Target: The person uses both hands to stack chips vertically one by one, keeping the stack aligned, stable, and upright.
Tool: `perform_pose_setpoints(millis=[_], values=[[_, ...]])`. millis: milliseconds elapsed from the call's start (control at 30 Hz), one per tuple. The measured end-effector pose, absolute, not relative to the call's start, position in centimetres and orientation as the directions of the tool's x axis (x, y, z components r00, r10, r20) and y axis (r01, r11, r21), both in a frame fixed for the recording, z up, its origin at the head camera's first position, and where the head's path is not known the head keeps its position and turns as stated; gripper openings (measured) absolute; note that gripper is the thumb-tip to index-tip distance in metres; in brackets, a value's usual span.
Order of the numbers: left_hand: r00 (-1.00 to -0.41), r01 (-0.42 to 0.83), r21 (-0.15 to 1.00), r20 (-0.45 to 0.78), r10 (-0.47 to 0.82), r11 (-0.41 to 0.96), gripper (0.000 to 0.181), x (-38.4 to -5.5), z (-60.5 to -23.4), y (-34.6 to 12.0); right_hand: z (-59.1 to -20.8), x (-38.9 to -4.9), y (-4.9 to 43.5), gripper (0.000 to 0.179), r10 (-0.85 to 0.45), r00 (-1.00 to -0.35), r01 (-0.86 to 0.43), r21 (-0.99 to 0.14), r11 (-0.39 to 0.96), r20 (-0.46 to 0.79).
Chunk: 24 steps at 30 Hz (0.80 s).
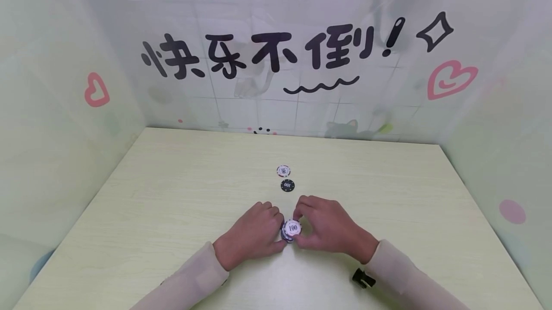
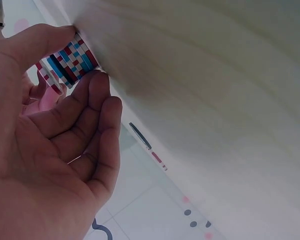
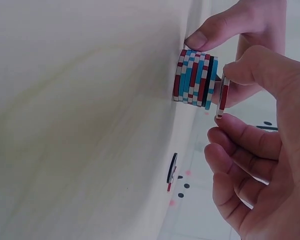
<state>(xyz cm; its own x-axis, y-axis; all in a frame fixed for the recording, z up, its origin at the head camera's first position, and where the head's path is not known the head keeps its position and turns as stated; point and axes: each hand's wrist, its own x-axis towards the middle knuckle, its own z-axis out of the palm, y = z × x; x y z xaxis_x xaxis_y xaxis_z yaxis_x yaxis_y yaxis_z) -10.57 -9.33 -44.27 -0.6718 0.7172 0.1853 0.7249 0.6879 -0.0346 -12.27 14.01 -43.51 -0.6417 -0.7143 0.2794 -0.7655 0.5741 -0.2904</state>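
My left hand [image 1: 254, 231] rests on the table with its thumb and fingers curled round a stack of poker chips [image 3: 194, 77]. The stack mixes red, blue and black chips with white edge marks. Just above its top, my right hand [image 1: 329, 226] pinches a single red-and-white poker chip [image 3: 223, 97] by its edges, between thumb and index finger. In the head view that chip [image 1: 293, 228] shows a white face marked 100 and hides most of the stack. A small gap separates it from the stack in the right wrist view.
Beyond the hands, a black chip [image 1: 287, 185] and a white-faced chip with red edge marks [image 1: 283, 171] lie flat on the pale wooden table [image 1: 194, 171]. A black clip-like piece [image 1: 363, 278] sits by the right sleeve. Printed white curtains [image 1: 241, 85] surround the table.
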Motion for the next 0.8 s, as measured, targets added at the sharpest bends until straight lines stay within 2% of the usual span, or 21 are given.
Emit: perform_pose_setpoints(millis=[200, 800], values=[[-0.675, 0.724, -0.028, 0.18, 0.716, 0.69, 0.036, -10.57, -44.31, -9.32, -43.62, -12.14, 13.93, 0.026, -0.736, -0.609, -0.793, -0.26, 0.551, 0.295], [-0.672, 0.728, -0.021, 0.177, 0.719, 0.685, 0.035, -10.63, -44.22, -9.35, -43.95, -12.26, 13.89, 0.029, -0.746, -0.597, -0.801, -0.259, 0.539, 0.295]])
